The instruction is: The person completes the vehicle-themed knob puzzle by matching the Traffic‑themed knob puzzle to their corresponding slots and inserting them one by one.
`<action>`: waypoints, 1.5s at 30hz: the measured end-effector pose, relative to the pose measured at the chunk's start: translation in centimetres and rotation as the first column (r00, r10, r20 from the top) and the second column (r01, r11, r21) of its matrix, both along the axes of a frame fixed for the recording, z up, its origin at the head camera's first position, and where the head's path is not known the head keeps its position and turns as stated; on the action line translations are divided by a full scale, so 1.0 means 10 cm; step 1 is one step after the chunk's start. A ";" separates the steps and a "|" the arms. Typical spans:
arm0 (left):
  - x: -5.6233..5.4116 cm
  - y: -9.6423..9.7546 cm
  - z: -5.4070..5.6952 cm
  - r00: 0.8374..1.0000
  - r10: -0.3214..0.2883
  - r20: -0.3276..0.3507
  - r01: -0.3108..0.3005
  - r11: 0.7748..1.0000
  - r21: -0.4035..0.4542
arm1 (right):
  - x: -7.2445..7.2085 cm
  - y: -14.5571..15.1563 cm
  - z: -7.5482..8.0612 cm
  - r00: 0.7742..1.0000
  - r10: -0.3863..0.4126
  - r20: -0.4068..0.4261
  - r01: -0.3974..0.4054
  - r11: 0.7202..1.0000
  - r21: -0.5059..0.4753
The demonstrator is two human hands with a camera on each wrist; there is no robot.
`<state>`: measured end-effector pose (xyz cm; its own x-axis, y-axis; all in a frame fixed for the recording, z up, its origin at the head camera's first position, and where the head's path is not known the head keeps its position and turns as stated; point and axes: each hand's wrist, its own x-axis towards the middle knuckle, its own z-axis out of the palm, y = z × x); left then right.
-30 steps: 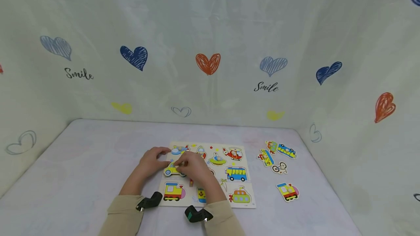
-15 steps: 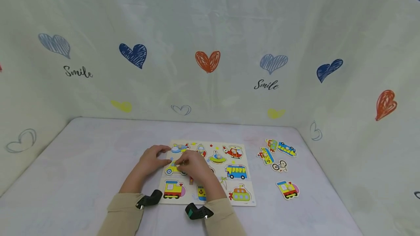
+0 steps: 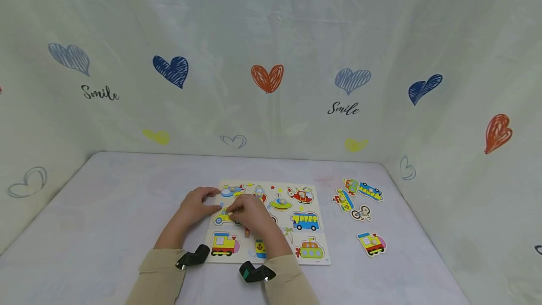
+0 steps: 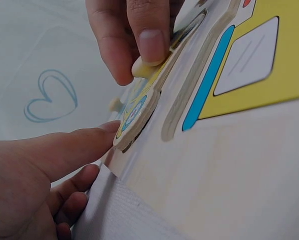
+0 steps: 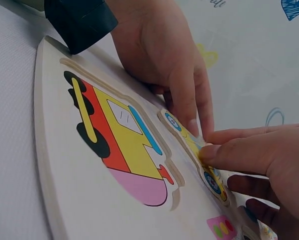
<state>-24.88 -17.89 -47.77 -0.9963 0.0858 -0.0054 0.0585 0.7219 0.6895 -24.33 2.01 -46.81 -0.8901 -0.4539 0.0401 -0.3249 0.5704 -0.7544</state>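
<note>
A wooden puzzle board (image 3: pixel 245 256) with printed vehicles lies in front of me. My right hand (image 3: pixel 253 214) pinches the pale knob (image 4: pixel 142 69) of a yellow car piece (image 3: pixel 221 218) between thumb and forefinger. In the left wrist view the car piece lies at its spot on the board, its edge standing a little above the surface. My left hand (image 3: pixel 195 207) rests at the board's left edge, fingers apart, one fingertip (image 4: pixel 109 126) right at the car's wheel end. Part of the car is hidden behind the right fingers.
Right of the board lie loose pieces: a train (image 3: pixel 371 244), a motorbike (image 3: pixel 361 213), a blue bus (image 3: pixel 370 191), a boat-like piece (image 3: pixel 344 200) and a small colourful vehicle (image 3: pixel 350 186). A knobbed plane (image 3: pixel 232 191) and a flying saucer (image 3: pixel 280 202) sit on the board.
The car piece has shifted slightly right and settled lower onto the board under my right hand. My left hand has stayed at the board's edge.
</note>
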 end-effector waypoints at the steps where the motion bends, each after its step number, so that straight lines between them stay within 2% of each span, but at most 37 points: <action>1: 0.00 0.00 0.00 1.000 0.000 0.001 0.000 1.000 0.002 | 0.00 0.00 0.00 1.000 -0.002 0.002 0.002 1.000 0.002; 14: 0.01 0.02 0.03 1.000 -0.003 0.004 0.003 1.000 0.006 | 0.01 0.02 0.00 1.000 -0.009 0.024 0.009 1.000 -0.013; 23: 0.02 0.04 0.02 1.000 0.007 0.019 -0.007 1.000 0.003 | 0.03 0.09 0.11 0.997 -0.034 0.073 0.033 0.999 0.011; 28: 0.02 0.05 0.02 0.999 0.024 0.030 -0.024 1.000 0.008 | 0.01 0.21 0.23 0.999 -0.051 0.020 0.052 0.997 -0.060; 35: 0.02 0.05 0.01 0.999 0.036 0.037 -0.036 0.999 0.012 | -0.01 0.35 0.35 0.996 -0.083 -0.010 0.082 0.993 -0.080; 45: 0.03 0.04 0.02 0.998 0.041 0.039 -0.042 0.999 0.021 | -0.08 0.64 0.40 0.973 -0.224 -0.053 0.213 0.964 -0.161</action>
<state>-24.61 -17.51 -47.56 -0.9981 0.0447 -0.0423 0.0018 0.7077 0.7065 -25.09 8.44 -42.80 -0.9593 -0.2323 0.1602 -0.2608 0.5127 -0.8180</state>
